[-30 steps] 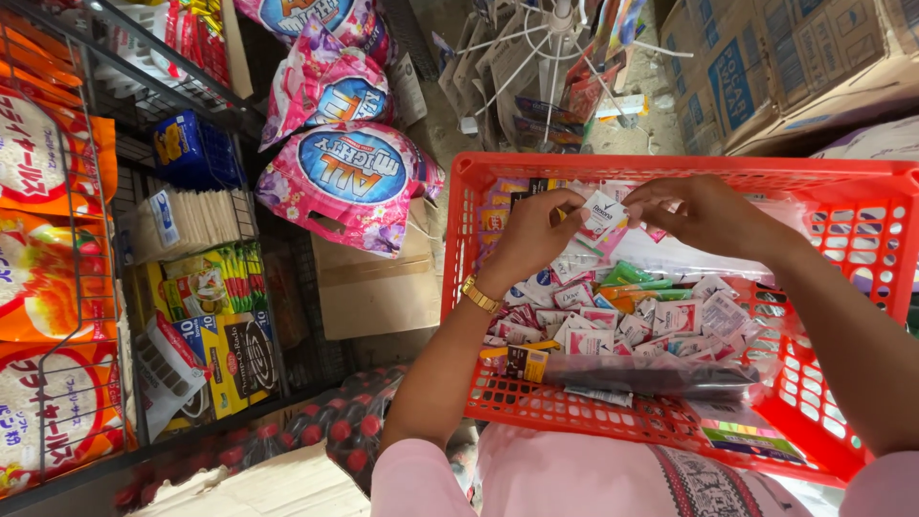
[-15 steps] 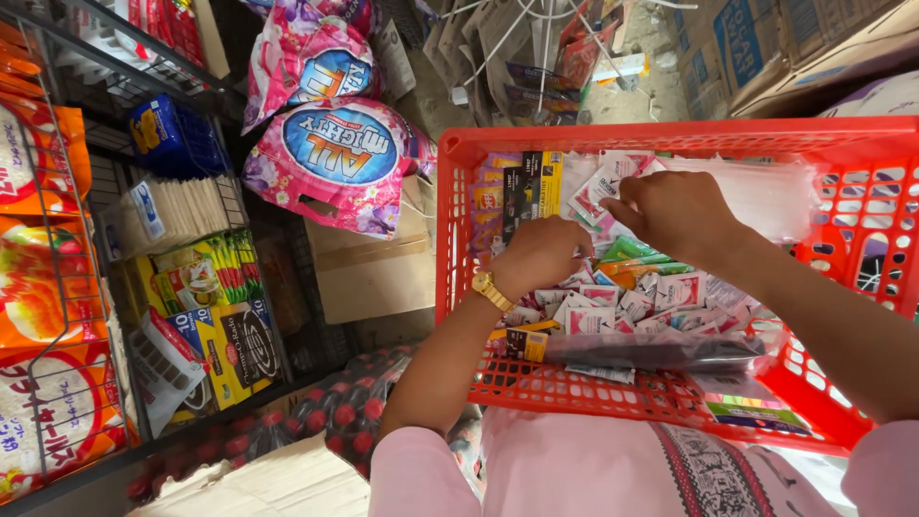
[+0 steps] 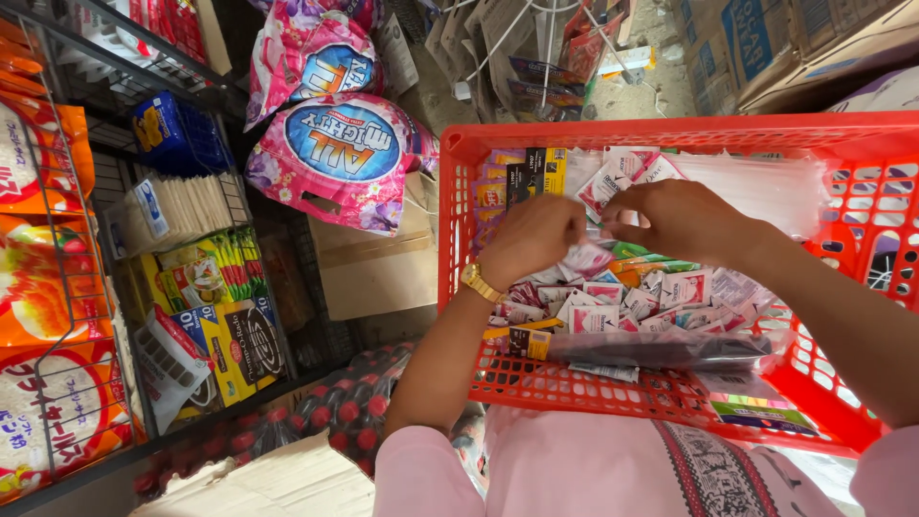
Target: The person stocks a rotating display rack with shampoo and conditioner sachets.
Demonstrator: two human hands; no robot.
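A red plastic basket (image 3: 862, 239) rests against my body, filled with several small white and pink sachets (image 3: 661, 292) and strips of packets. My left hand (image 3: 531, 235), with a gold watch on the wrist, is closed on sachets in the middle of the basket. My right hand (image 3: 684, 215) is close beside it, pinching a strip of white and pink sachets (image 3: 617, 177) that stands up toward the basket's far side. A long dark packet (image 3: 661, 349) lies across the near part of the basket.
A wire shelf rack (image 3: 67, 316) at the left holds orange snack bags, yellow boxes and a blue basket. Large pink bags (image 3: 335, 144) hang beside a cardboard box (image 3: 373, 268). Bottles with red caps (image 3: 325, 412) lie low down. Cartons are stacked at the top right.
Both hands have come down and closer together inside the basket, among the sachets. The view has tilted slightly, with the basket now lower in the picture.
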